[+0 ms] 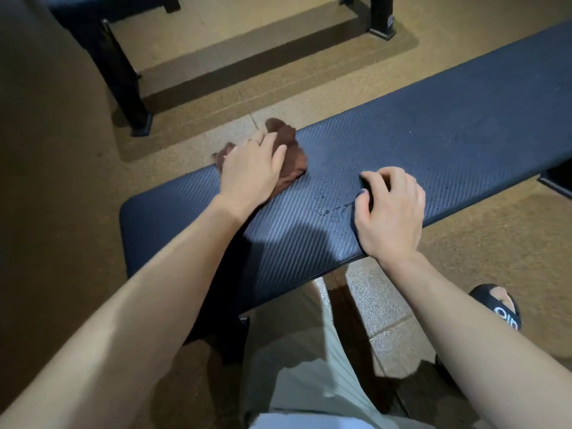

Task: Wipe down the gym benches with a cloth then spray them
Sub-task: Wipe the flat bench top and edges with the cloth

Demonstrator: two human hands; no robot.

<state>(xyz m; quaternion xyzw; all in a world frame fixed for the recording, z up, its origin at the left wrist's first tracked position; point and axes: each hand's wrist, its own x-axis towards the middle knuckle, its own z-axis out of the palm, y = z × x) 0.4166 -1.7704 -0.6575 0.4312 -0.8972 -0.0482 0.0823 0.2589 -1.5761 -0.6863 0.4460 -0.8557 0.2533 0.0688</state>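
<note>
While pressing cloth (288, 156), hands (250, 168) flat.

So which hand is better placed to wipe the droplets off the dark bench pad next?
Left. The left hand already presses the brown cloth flat on the dark textured bench pad, beside the droplets; the right hand is bare.

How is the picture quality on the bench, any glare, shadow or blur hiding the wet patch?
Head view: warm, dim light, with a pale glare patch on the bench near its front edge; arm shadows fall beside it. The droplets between the left hand on the cloth and the right hand stay visible. Wide-angle bending at the edges; slightly soft throughout.
</note>
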